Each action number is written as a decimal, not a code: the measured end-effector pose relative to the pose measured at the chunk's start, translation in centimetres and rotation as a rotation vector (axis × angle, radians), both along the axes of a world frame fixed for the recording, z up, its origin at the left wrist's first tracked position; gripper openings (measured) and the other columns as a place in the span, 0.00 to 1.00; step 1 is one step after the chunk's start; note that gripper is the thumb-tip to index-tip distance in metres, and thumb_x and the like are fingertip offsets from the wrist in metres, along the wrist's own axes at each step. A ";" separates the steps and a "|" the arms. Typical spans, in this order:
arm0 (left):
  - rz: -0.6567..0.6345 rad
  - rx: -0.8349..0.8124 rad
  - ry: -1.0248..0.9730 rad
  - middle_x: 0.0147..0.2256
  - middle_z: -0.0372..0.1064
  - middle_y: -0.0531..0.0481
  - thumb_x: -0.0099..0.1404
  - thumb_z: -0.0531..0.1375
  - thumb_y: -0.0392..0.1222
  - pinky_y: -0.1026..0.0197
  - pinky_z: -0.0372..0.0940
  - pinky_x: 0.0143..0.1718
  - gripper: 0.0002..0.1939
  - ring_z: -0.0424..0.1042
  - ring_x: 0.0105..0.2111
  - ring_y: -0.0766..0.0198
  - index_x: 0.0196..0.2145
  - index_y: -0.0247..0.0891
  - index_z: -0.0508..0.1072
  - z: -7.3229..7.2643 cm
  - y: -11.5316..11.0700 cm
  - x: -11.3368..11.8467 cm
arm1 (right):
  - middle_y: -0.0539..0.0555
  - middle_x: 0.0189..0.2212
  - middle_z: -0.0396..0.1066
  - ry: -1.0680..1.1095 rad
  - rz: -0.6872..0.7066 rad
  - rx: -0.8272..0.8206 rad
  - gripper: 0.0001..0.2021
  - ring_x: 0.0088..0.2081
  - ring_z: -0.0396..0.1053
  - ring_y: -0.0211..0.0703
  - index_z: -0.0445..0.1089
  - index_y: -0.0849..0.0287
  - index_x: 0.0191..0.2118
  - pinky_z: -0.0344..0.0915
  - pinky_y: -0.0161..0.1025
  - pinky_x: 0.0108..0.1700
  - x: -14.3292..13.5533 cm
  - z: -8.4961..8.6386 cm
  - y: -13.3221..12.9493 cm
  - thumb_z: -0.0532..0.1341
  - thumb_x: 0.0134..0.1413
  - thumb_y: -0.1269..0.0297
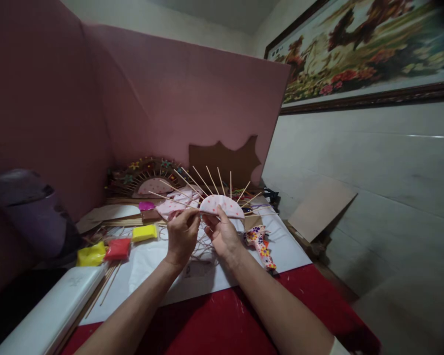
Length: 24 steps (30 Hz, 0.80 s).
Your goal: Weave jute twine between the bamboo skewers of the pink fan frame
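Observation:
Between my two hands, raised above the table, is a half-round pad [225,203] covered in pale pink cloth with darker spots. Several thin wooden sticks [213,180] fan out from its curved edge. My left hand [182,234] pinches the pad's left end near its straight lower edge. Under the middle, my right hand [224,234] grips it, thumb on the front face and fingers behind. A flower-patterned glue gun [261,246] lies to the right of my right hand. Loose pink spotted cloth [177,204] lies behind the left hand.
Yellow [145,232] and red packets [117,249] lie at left, by a white case [52,305] and loose sticks [105,286]. A decorated fan-shaped piece [153,180] stands at the back beside cut brown cardboard [224,160]. Red cloth [214,325] covers the table's near edge.

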<state>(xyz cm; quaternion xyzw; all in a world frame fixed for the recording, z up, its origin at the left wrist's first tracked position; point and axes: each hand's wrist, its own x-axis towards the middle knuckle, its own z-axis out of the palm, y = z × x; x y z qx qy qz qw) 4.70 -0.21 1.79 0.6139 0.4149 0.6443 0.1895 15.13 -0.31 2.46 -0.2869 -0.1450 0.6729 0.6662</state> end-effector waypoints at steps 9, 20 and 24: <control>-0.318 -0.408 -0.614 0.17 0.68 0.52 0.46 0.65 0.41 0.68 0.57 0.15 0.11 0.63 0.14 0.71 0.25 0.31 0.71 0.7 -0.2 1.3 | 0.52 0.23 0.75 0.054 0.022 0.033 0.12 0.24 0.70 0.33 0.71 0.63 0.31 0.59 0.28 0.23 0.0 -0.4 0.2 0.55 0.57 0.62; -0.399 -0.607 -0.740 0.15 0.68 0.50 0.46 0.63 0.33 0.70 0.59 0.13 0.05 0.63 0.12 0.71 0.21 0.28 0.70 1.1 -0.7 1.2 | 0.53 0.20 0.74 0.067 0.157 0.079 0.17 0.19 0.66 0.36 0.72 0.65 0.29 0.61 0.33 0.22 0.0 -1.4 0.5 0.54 0.57 0.57; -0.429 -0.771 -0.845 0.15 0.67 0.50 0.49 0.59 0.27 0.73 0.60 0.14 0.03 0.63 0.12 0.73 0.20 0.27 0.70 1.3 -0.5 0.9 | 0.55 0.22 0.74 0.089 0.187 0.113 0.15 0.21 0.67 0.36 0.72 0.65 0.29 0.64 0.33 0.25 0.2 -1.6 0.6 0.56 0.56 0.58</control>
